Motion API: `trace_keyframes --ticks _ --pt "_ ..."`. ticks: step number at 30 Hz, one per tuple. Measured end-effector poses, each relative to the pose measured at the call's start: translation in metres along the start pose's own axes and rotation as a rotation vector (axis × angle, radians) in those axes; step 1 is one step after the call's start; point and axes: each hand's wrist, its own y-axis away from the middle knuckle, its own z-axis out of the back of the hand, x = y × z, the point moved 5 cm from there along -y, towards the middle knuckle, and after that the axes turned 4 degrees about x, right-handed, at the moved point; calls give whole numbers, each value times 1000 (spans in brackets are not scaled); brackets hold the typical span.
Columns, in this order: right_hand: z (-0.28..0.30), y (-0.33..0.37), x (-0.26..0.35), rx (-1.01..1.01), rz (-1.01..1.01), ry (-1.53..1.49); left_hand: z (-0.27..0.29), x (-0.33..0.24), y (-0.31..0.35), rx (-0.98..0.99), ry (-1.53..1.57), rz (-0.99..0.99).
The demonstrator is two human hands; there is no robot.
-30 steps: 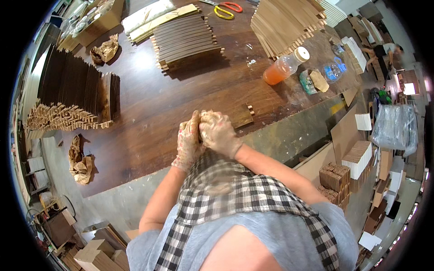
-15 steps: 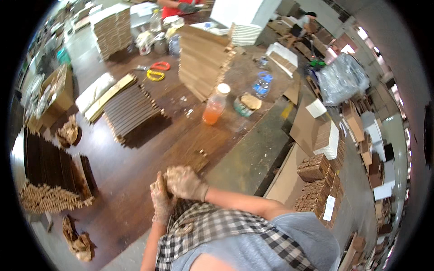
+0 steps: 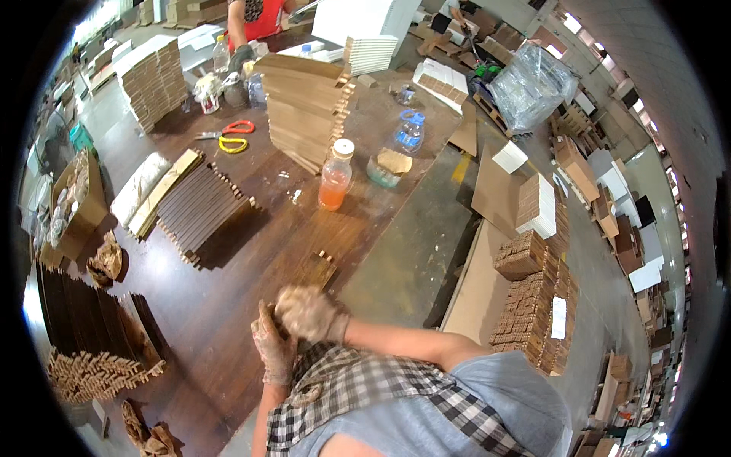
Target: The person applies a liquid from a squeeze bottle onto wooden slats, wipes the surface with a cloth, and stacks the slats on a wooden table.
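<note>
Both of my hands wear thin, stained see-through gloves and meet at the near edge of the brown table (image 3: 228,305). My left hand (image 3: 275,349) is closed, its thumb side pointing up, and touches the other hand. My right hand (image 3: 308,314), a little blurred, is curled over the left one's fingers. Whatever sits between them is hidden. Just beyond lies a small flat wooden piece (image 3: 314,271) with pale end tabs. Farther off stands a clear bottle (image 3: 335,177) with orange liquid and a white cap. Beside it is a cut-open plastic container (image 3: 388,169) with a brown piece on top.
Dark notched slats (image 3: 199,209) lie mid-left, and another stack (image 3: 95,335) at the near left. Scissors (image 3: 231,138) with red and yellow handles lie before upright brown boards (image 3: 301,107). A co-worker's gloved hand (image 3: 242,57) is across the table. Bundled wood pieces (image 3: 525,289) stand at right.
My view has shifted, so the table's things appear farther left. My hands stay together, the right one blurred by motion. The co-worker's gloved hand has come down beside the jars.
</note>
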Motion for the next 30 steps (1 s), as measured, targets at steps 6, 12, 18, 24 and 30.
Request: trace_keyframes --ticks 6,12,18,24,30 --pt "64 22 -163 -234 -66 -117 14 -23 -9 44 -35 7" --pt "162 53 -212 -390 -663 -644 21 -24 -5 40 -111 58" --pt "289 -6 -262 -143 -724 426 19 -28 -9 4 -127 85" --pt "276 -31 -311 150 -861 530 14 -27 -7 -21 -138 148" --pt "283 -5 -310 -112 -550 594 11 -29 -11 -18 -136 116"
